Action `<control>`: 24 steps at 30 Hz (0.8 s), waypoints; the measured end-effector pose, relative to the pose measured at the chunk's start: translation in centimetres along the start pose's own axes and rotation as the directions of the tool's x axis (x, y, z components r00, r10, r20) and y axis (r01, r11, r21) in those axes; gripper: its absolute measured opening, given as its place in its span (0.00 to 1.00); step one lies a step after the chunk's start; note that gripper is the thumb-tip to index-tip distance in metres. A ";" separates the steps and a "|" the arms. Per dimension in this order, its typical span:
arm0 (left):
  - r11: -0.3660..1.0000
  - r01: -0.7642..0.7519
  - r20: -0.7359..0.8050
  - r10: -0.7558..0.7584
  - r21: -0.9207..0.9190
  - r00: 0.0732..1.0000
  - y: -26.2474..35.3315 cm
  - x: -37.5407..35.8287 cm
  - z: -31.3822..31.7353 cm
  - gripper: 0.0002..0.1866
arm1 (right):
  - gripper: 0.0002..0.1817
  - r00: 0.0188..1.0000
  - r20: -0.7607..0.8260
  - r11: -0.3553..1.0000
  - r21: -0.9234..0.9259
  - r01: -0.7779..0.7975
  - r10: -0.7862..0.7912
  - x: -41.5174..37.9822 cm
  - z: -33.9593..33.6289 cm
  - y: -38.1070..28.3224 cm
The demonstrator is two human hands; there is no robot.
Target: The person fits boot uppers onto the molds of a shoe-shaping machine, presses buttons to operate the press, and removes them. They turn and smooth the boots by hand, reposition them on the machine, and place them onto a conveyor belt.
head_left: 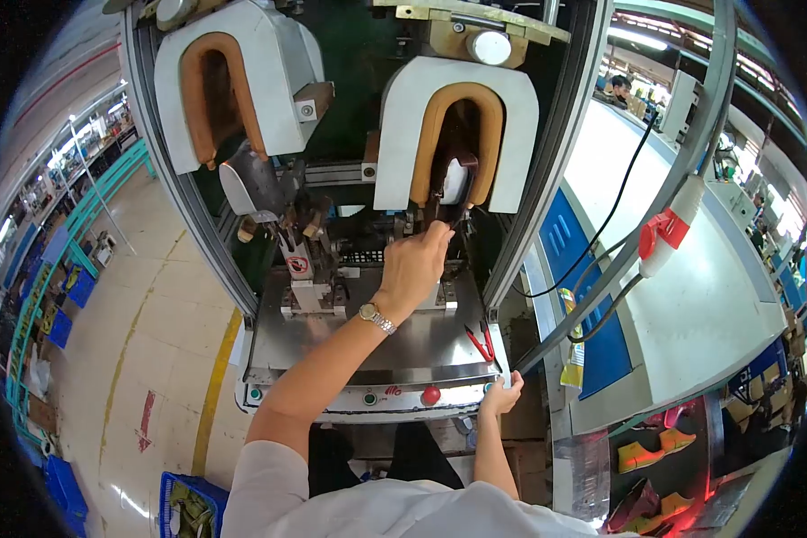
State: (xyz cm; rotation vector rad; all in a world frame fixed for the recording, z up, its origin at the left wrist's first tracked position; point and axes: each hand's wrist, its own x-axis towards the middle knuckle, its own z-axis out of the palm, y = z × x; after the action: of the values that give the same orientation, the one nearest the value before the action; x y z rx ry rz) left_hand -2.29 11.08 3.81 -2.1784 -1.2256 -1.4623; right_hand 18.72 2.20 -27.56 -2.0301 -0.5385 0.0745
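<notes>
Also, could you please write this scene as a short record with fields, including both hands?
Left hand: at the lower end of a dark-and-white piece; grip unclear
Right hand: at the right end of the front panel; pressing unclear
Machine: two white arch-shaped heads with tan pads
Tool: red-handled tool on the metal surface
Panel control: red button
Left wrist: watch

A dark piece (457, 184), white on its front, stands roughly upright just beyond the left fingers (438, 235), contact unclear.
</notes>
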 end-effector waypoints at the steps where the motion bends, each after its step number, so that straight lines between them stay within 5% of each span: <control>1: 1.000 0.009 -0.012 -0.009 -0.004 1.000 0.0 -0.1 0.2 0.07 | 0.19 1.000 -0.010 1.000 0.011 0.008 -0.008 0.0 0.1 0.1; 8: 0.999 0.018 -0.030 -0.020 -0.042 0.999 0.7 -0.4 0.1 0.06 | 0.20 1.000 0.006 1.000 -0.006 0.012 -0.012 0.0 -0.2 -0.2; 11: 0.949 0.137 -0.085 -0.168 -0.285 0.982 2.3 -0.5 -0.3 0.07 | 0.20 1.000 0.019 1.000 0.012 0.016 -0.016 0.0 -0.2 -0.1; 15: 0.641 0.349 0.111 -0.381 -0.683 0.918 4.9 1.1 -2.3 0.16 | 0.19 1.000 0.010 1.000 0.014 0.014 -0.014 -0.3 -0.5 -0.4; 18: 0.416 0.406 0.237 -0.401 -0.814 0.885 7.5 1.0 -3.6 0.17 | 0.18 0.995 0.024 0.989 0.114 0.089 -0.093 0.3 0.0 0.9; 21: 0.425 0.455 0.370 -0.271 -0.782 0.889 11.1 -1.7 -4.4 0.13 | 0.19 0.989 0.142 0.909 0.415 -0.032 -0.030 0.6 -2.4 -0.5; 24: 0.405 0.578 0.581 -0.129 -0.709 0.803 12.6 -7.8 -2.5 0.15 | 0.17 0.964 -0.046 0.910 0.320 0.263 -0.263 1.5 -3.3 4.8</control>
State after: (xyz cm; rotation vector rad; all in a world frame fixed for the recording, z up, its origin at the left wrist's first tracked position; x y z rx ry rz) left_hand 4.42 -2.09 1.32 -3.2266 -1.3170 -2.2323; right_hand 22.61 -1.90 -29.73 -1.6234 -0.7444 -0.0024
